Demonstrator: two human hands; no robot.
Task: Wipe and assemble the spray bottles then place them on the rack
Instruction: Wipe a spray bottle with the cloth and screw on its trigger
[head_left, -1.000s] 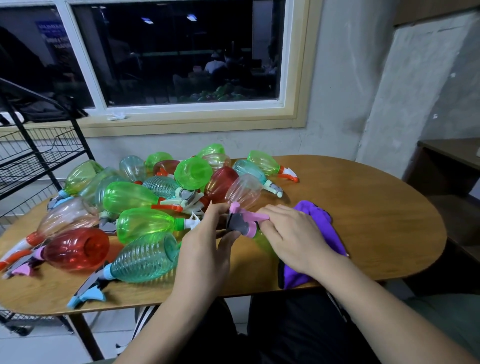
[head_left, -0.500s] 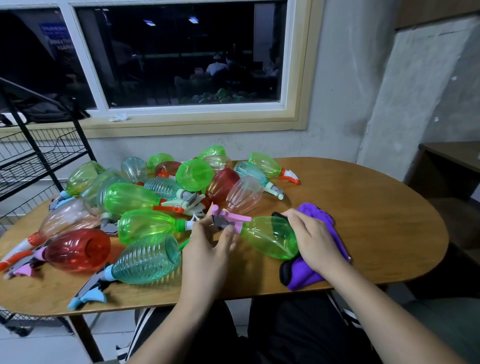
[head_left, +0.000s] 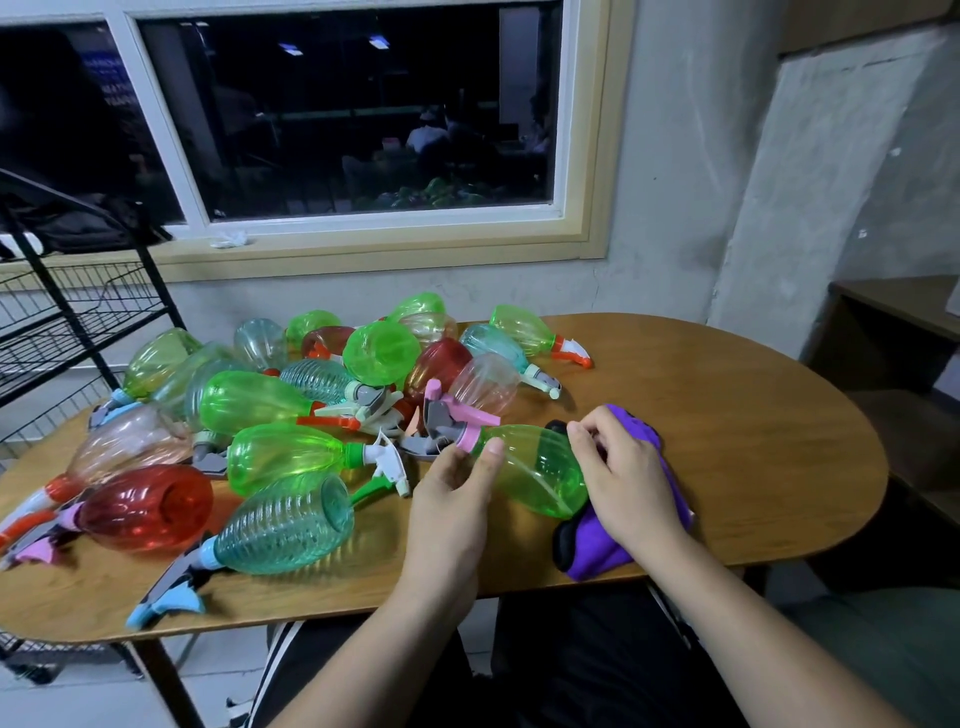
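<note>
The green spray bottle (head_left: 535, 467) with a pink and grey trigger head lies on its side at the front of the counter (head_left: 727, 415), beside a heap of other bottles (head_left: 280, 457). The left grip (head_left: 452, 499) pinches its neck at the pink collar. The right grip (head_left: 623, 478) is curled round the purple cloth (head_left: 597, 556) at the bottle's base.

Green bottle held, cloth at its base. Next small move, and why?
Probably slide the right hand with the purple cloth along the green bottle toward its neck. The left hand grips the neck beside the pink trigger head, so the body is steadied, and the cloth sits only at its base.
</note>
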